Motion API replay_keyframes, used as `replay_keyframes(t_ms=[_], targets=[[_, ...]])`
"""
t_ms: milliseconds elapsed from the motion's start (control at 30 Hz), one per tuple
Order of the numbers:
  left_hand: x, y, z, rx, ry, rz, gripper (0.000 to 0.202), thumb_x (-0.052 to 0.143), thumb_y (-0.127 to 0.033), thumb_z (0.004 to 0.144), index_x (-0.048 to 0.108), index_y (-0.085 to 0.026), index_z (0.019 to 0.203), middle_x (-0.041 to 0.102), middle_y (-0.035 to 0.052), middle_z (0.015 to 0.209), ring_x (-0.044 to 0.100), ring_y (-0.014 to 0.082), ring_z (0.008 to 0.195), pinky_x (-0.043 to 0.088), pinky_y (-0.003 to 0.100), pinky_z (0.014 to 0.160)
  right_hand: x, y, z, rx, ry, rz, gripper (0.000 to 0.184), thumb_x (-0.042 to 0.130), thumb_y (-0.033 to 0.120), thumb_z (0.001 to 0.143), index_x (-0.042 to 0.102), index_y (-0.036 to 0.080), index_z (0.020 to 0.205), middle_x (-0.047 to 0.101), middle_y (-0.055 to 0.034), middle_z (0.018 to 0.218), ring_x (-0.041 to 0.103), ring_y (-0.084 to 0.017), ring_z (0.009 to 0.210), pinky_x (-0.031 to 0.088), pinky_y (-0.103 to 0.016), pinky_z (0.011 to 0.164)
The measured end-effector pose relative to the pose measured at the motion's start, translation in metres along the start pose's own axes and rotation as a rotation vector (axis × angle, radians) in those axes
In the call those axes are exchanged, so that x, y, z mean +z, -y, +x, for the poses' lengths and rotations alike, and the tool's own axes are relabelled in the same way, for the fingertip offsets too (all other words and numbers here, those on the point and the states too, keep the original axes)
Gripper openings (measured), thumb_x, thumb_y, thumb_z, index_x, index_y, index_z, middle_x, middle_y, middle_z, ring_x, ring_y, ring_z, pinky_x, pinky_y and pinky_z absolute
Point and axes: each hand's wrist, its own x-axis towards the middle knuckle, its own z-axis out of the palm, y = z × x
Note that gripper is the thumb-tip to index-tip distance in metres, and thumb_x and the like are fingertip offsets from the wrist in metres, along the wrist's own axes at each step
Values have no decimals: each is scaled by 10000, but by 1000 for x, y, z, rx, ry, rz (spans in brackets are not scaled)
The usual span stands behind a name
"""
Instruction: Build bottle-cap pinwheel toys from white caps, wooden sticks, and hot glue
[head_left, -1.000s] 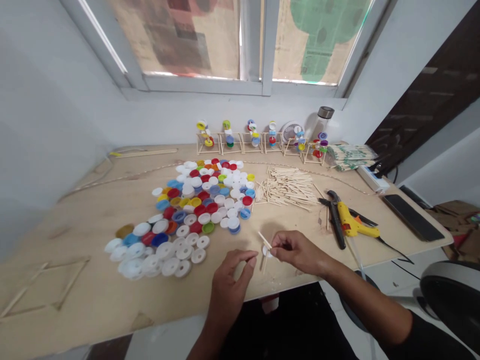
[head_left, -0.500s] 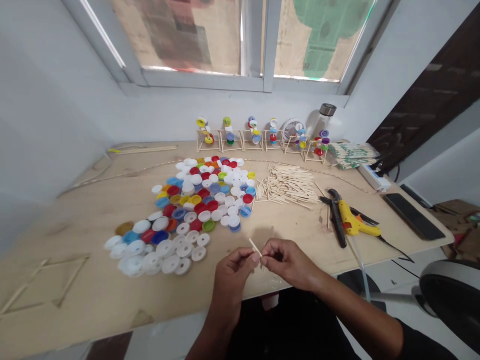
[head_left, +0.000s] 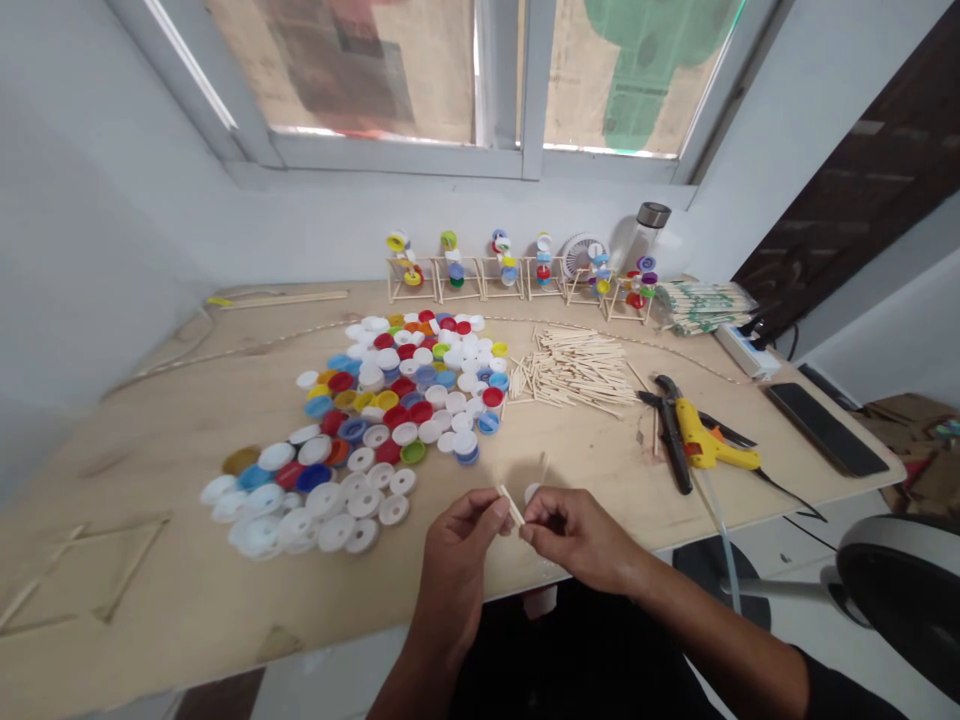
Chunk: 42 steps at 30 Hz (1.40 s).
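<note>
My left hand (head_left: 466,540) pinches a short, pale wooden stick (head_left: 511,504) between thumb and fingers, low over the table's front edge. My right hand (head_left: 581,535) is closed on the stick's lower end, so both hands meet there. Just behind my right fingers show a white round piece (head_left: 532,491) and a thin stick end (head_left: 545,464); whether they join what I hold, I cannot tell. To the left spreads a heap of coloured bottle caps (head_left: 420,411), with pierced white caps (head_left: 363,503) nearest me. A pile of cut wooden sticks (head_left: 581,370) lies beyond my hands.
On the right lie a yellow glue gun (head_left: 699,440), black-handled cutters (head_left: 675,450) and a phone (head_left: 825,430). Several stick frames with cap wheels (head_left: 502,270) line the wall, near a small fan (head_left: 584,256) and a bottle (head_left: 649,235). A taped outline (head_left: 135,565) marks the left.
The stick between my fingers has tilted slightly and sits a bit lower. A white round piece and a thin stick end now show behind my right fingers. The view has shifted slightly.
</note>
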Motion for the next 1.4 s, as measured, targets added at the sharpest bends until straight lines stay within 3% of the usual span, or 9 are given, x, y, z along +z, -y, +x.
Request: replay_keyframes(t_ms=[233, 433, 633, 833, 1067, 1233, 1400], targets=[[2, -2, -1, -20, 92, 59, 118, 706, -284, 651, 680, -169, 665, 575, -22, 580, 484, 114, 593, 404, 236, 620, 0, -2, 0, -12, 10, 48, 216, 615, 345, 818, 553, 165, 716, 438, 64, 589, 368, -75, 547, 279, -210, 517], [2, -2, 3, -31, 42, 54, 154, 698, -311, 661, 645, -169, 632, 551, -23, 552, 481, 120, 577, 409, 248, 619, -3, -4, 0, -13, 16, 98, 193, 583, 346, 841, 590, 162, 784, 501, 43, 649, 412, -84, 584, 322, -211, 550], [-1, 0, 7, -37, 41, 34, 169, 701, -316, 669, 656, -156, 641, 630, 15, 607, 494, 121, 583, 412, 255, 609, -25, 2, -8, -7, -87, 13, 191, 544, 344, 856, 582, 171, 784, 535, 28, 651, 470, -98, 593, 364, -211, 558], [-8, 5, 9, -39, 28, 37, 196, 719, -345, 675, 661, -158, 671, 683, 28, 654, 533, 123, 556, 428, 265, 584, -77, -5, -31, -58, -397, -396, 171, 507, 321, 856, 592, 179, 809, 588, -2, 681, 537, -133, 624, 410, -229, 573], [-9, 5, 8, -29, 25, 104, 212, 729, -357, 670, 655, -159, 670, 701, 36, 658, 549, 124, 542, 434, 261, 570, -150, -45, -74, -52, -855, -997, 222, 469, 313, 866, 635, 179, 928, 683, -92, 896, 610, -199, 722, 483, -317, 682], [-9, 6, 7, -34, 37, 108, 197, 712, -348, 694, 636, -167, 692, 713, 35, 681, 577, 132, 534, 431, 259, 546, -183, -74, -89, -75, -762, -1402, 297, 457, 204, 834, 621, 153, 1076, 665, -133, 1031, 586, -273, 908, 461, -395, 792], [-9, 6, 6, -33, 31, 110, 182, 704, -330, 704, 629, -165, 717, 716, 34, 688, 589, 131, 529, 429, 253, 534, -189, -86, -82, -2, -730, -1535, 346, 483, 180, 810, 595, 148, 1136, 632, -137, 1122, 570, -284, 934, 445, -389, 740]])
